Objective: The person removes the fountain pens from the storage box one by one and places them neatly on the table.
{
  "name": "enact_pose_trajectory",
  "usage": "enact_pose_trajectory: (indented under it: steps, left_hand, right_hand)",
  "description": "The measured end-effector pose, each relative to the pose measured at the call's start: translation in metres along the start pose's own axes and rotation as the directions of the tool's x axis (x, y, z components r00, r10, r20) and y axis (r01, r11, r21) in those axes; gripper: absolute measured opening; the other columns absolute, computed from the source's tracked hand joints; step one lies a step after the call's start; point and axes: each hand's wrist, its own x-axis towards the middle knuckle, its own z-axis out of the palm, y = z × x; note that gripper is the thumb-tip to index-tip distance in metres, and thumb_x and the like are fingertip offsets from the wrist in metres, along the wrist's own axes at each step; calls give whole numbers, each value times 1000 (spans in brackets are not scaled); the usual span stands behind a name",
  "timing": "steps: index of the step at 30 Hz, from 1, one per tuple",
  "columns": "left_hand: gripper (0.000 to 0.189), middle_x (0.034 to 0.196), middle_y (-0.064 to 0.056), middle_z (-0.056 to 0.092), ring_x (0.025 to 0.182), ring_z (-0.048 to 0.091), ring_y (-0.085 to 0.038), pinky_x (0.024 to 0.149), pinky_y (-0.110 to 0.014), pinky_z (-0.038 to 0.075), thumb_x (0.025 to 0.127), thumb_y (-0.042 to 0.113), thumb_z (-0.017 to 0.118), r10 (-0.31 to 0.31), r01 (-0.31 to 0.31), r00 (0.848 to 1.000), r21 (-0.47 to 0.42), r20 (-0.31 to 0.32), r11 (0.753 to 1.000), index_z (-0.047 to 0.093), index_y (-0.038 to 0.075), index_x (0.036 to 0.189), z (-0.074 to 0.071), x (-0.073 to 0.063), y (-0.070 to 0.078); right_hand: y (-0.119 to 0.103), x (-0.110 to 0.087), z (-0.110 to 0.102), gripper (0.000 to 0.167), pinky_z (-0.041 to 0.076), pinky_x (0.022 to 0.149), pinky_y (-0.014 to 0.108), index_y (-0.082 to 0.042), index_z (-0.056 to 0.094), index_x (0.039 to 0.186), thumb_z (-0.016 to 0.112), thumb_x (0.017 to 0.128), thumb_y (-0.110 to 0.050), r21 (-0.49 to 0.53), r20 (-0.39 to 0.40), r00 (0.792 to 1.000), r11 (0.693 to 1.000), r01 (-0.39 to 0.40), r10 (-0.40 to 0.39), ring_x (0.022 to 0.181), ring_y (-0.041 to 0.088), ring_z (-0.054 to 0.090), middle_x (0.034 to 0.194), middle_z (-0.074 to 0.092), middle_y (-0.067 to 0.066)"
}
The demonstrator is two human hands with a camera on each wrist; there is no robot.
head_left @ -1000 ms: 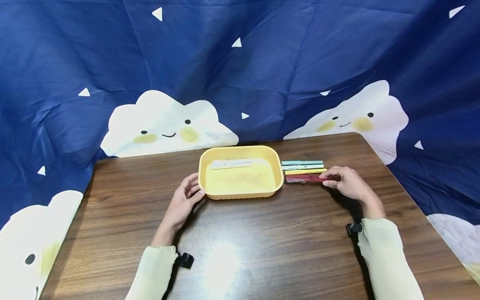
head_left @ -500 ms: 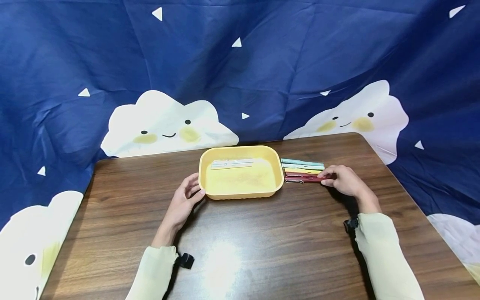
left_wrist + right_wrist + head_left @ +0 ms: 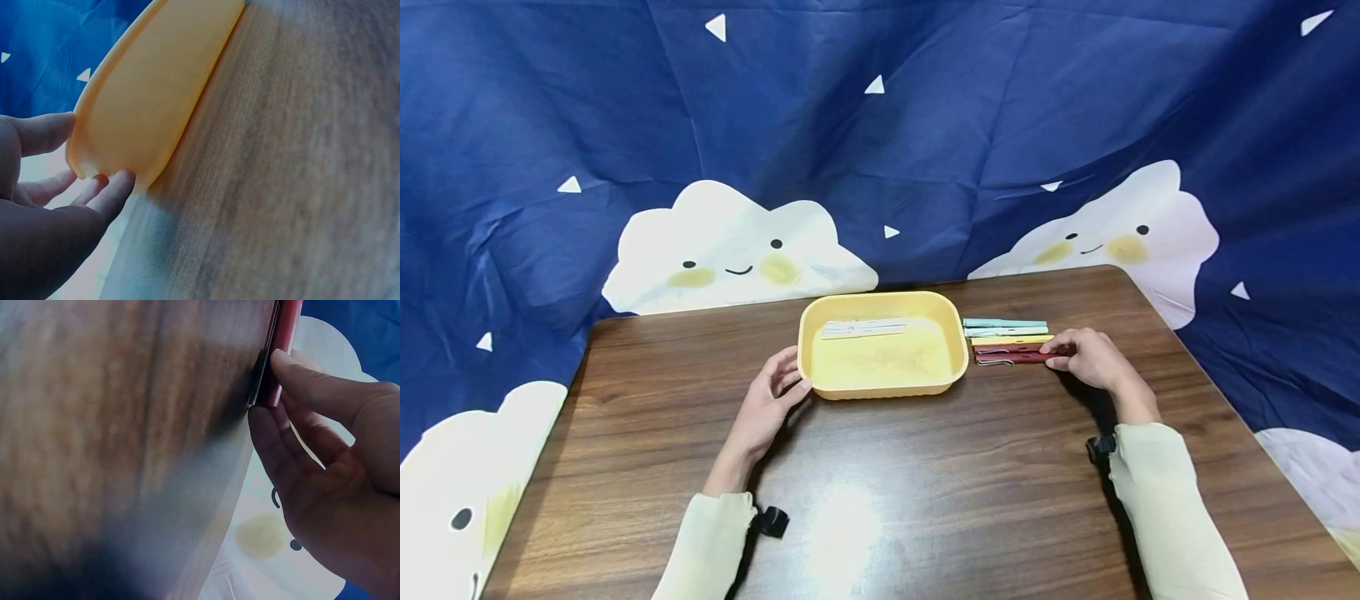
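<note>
The left hand (image 3: 767,393) gripped the yellow tray (image 3: 883,390), likely steadying it, while the right hand (image 3: 1099,360) seemingly pinched a red pen (image 3: 287,328) by its end.

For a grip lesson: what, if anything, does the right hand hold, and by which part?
The nearer red pen, by its end away from the tray; unclear for the other red pen.

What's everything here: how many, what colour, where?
Table: one, brown, foreground
Backdrop: one, blue, behind table
Tray: one, yellow, on table
Sticks: count unclear, whitish, in tray
Teal pen: one, teal, right of tray
Pale pen: one, aqua, beside teal
Yellow pen: one, yellow, beside pale
Red pens: two, dark red, beside yellow
Sleeves: two, pale yellow, lower edge
Wrist devices: two, black, by sleeves
Left hand: one, touching tray
Right hand: one, at red pens
</note>
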Motion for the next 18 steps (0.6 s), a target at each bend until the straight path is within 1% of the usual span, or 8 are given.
enact_pose_trajectory:
  steps: [3,6,11,18]
  left_hand:
    - [58,143,-22,49,130,50,-35,92,-20,48,98,-1,63,4,-4,1000,4,1,1000,40,2,151,0,1,-1]
    - [58,143,-21,49,129,50,-34,93,-20,48,98,-1,63,6,-6,1000,6,0,1000,41,3,151,0,1,-1]
    - [57,143,-22,49,129,50,-34,92,-20,48,98,-1,63,6,-6,1000,4,0,1000,41,3,150,0,1,-1]
    - [58,143,-22,49,130,50,-34,93,-20,47,98,-1,63,5,-5,1000,14,-2,1000,41,3,151,0,1,-1]
  right_hand:
    - [1,1,0,15,42,98,63,2,75,104,75,90,-4,3,9,1000,1000,-10,10,113,49,58,114,68,29]
    - [2,1,0,15,44,95,62,2,75,104,75,90,-5,10,-1,1000,1000,-10,10,108,46,60,112,69,28]
    - [3,1,0,15,47,85,52,1,75,103,77,89,-5,35,-47,999,999,-7,9,95,36,63,103,72,23]
    - [3,0,0,19,47,81,45,1,74,106,78,89,-6,50,-105,994,999,11,-5,89,29,65,97,74,18]
